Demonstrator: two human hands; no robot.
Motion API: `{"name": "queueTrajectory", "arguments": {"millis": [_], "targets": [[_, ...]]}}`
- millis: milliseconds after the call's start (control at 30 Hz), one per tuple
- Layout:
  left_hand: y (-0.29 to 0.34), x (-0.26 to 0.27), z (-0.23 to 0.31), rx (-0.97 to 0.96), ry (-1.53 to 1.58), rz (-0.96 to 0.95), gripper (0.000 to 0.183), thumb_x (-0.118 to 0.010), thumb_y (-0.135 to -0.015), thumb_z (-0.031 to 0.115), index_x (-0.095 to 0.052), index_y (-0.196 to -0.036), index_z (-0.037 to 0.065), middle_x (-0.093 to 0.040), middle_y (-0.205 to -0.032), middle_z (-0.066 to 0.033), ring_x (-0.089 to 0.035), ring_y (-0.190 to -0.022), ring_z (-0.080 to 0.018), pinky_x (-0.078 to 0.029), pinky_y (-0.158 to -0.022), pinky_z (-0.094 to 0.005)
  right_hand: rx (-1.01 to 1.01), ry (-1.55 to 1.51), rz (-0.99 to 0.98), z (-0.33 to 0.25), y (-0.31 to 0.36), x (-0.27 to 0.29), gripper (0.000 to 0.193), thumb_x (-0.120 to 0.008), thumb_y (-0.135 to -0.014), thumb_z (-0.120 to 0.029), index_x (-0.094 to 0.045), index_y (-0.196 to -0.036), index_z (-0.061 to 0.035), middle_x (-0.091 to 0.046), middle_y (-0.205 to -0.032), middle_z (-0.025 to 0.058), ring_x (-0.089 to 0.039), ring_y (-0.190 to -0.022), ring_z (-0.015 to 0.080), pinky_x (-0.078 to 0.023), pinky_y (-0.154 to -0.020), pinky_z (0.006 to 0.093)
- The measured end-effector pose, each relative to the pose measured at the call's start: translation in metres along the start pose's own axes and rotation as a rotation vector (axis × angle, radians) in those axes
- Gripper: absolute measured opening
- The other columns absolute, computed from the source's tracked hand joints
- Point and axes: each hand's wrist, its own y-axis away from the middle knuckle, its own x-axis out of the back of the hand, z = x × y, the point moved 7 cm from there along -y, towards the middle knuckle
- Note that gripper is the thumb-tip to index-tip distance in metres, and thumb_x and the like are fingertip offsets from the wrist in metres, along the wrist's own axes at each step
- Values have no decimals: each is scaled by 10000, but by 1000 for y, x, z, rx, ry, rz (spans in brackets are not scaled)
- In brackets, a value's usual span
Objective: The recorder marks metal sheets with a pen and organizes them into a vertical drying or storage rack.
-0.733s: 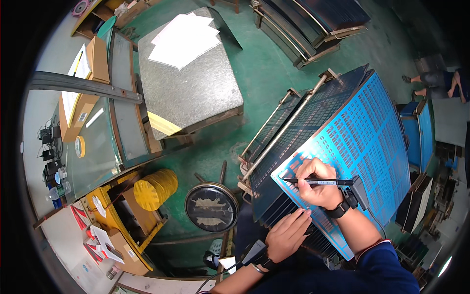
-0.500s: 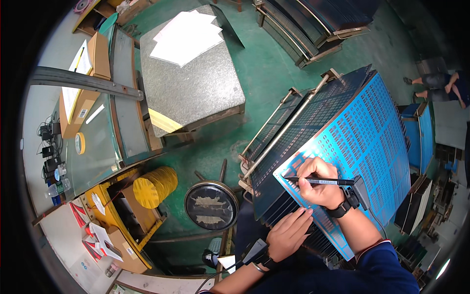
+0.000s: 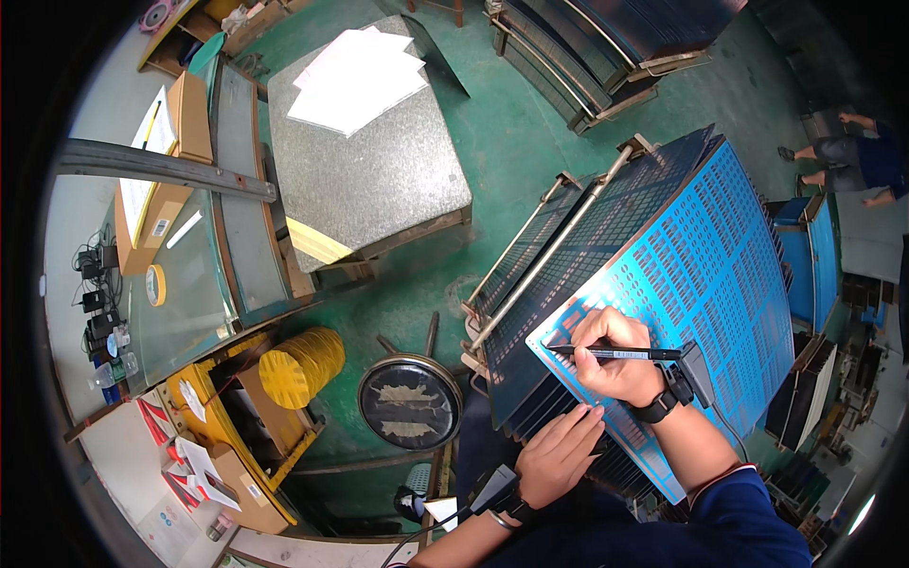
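Observation:
My right hand [image 3: 617,356] is closed around a black pen [image 3: 625,353], its tip at the near left corner of a blue perforated panel [image 3: 701,256]. Rows of small holes and slots run across that panel, which leans at the front of a rack of dark panels [image 3: 615,227]. Fingers stretched out, my left hand [image 3: 561,454] rests its fingertips on the panel's lower edge. A dark band with a small device is on each wrist.
A worn round stool [image 3: 410,401] stands left of the rack. Beyond it is a grey-topped table [image 3: 379,180] bearing white sheets [image 3: 358,80]. Another panel rack [image 3: 606,57] stands at the back, and a person [image 3: 866,156] is at far right. A yellow roll [image 3: 301,367] lies at left.
The pen tip has shifted very slightly at the panel corner. Both hands stay almost in place. At far right, the person's arms and body have moved.

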Motion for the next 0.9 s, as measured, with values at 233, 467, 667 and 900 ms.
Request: {"name": "queueTrajectory", "arguments": {"millis": [233, 467, 667, 900], "targets": [[0, -1, 0, -4, -7, -8, 459, -694, -741, 158, -629, -1184, 56, -578, -1307, -68, -522, -1233, -253, -446, -976, -383, -11, -11, -3, 2, 1, 0, 167, -654, -802, -89, -506, -743, -36, -605, -680, 73, -599, -623, 170, -490, -581, 291], [1, 0, 0, 0, -13, -26, 459, -698, -737, 147, -629, -1182, 57, -576, -1308, -80, -519, -1237, -256, -446, -976, -386, -109, -48, -6, 6, 2, -2, 139, -663, -724, -54, -524, -734, -64, -602, -682, 59, -655, -687, 214, -518, -649, 321], [-1, 0, 0, 5, -7, -27, 448, -704, -731, 141, -640, -1166, 57, -579, -1302, -81, -521, -1231, -263, -448, -973, -390, -56, -34, 20, 1, 0, 1, 148, -672, -735, -66, -524, -739, -55, -608, -726, 77, -633, -641, 189, -490, -567, 293], [0, -1, -1, 6, -5, -23, 453, -713, -720, 136, -644, -1162, 60, -581, -1299, -82, -524, -1225, -270, -452, -968, -395, -76, -67, 8, 3, 0, -1, 146, -675, -749, -70, -529, -749, -54, -618, -762, 81, -616, -624, 171, -492, -568, 287]]}}
